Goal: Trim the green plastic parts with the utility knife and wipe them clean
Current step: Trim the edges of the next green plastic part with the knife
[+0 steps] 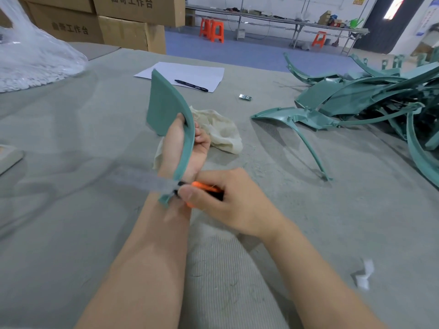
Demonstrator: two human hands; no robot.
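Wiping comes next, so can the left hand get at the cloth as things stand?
Probably not yet: the left hand grips the green part, though the cloth lies just behind it.

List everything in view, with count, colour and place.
held part: 1, green, upright in the left hand
knife: 1, orange and black, blade at the held part's lower end
cloth: 1, cream, crumpled behind the left hand
parts pile: many, green, table right
paper: 1, white, table centre back
marker: 1, black, on the paper
clip: 1, silver, right of the paper
scrap: 1, white, near right
bag: 1, clear, far left
boxes: several, brown, stacked back left
stools: 3, orange, background floor
table: 1, grey
left hand: grips the held part
right hand: grips the knife
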